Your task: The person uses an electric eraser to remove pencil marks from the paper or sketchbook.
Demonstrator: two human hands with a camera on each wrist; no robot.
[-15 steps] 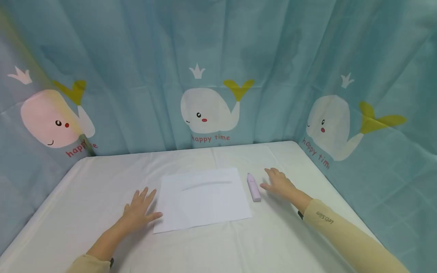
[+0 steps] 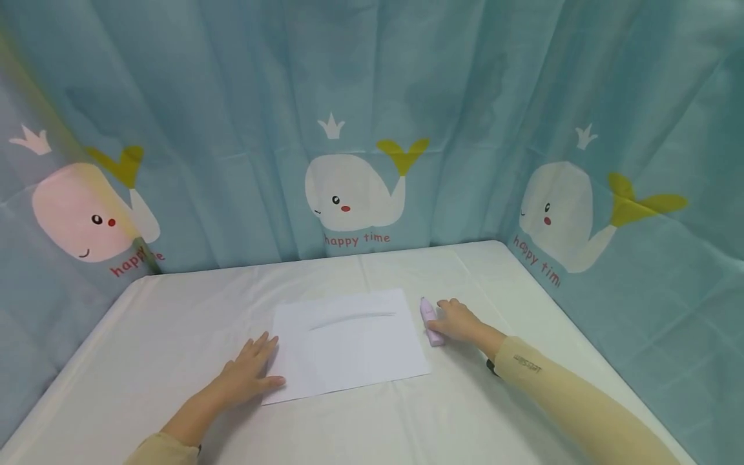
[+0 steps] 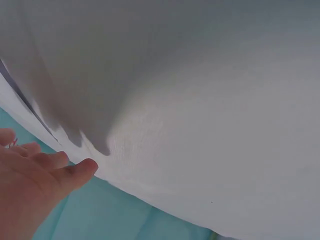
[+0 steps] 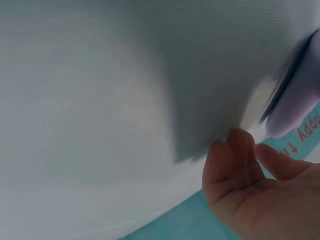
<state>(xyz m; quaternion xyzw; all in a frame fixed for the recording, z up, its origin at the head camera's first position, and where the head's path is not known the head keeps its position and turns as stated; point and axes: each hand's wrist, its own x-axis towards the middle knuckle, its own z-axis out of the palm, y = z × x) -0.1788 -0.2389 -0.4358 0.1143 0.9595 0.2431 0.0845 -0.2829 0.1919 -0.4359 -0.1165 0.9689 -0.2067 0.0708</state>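
A white sheet of paper (image 2: 354,355) lies on the table with a soft grey curved streak (image 2: 351,318) across its upper half. My left hand (image 2: 246,373) is spread flat at the sheet's left edge, thumb and fingertips over it. Just right of the sheet is a lilac pen-shaped device (image 2: 427,310), thick-bodied and tapering to a small tip at the far end. My right hand (image 2: 459,321) reaches over it from the right, its thumb overlapping the body in the head view. In the right wrist view the fingers bend loosely beside the device (image 4: 300,90), not closed round it.
A white cloth (image 2: 174,329) covers the table. Blue-green curtains (image 2: 244,161) printed with whales stand around its back and sides.
My right hand has come left and down onto the lilac device. My left hand has moved right, down to the paper's left edge. Paper and device lie where they were.
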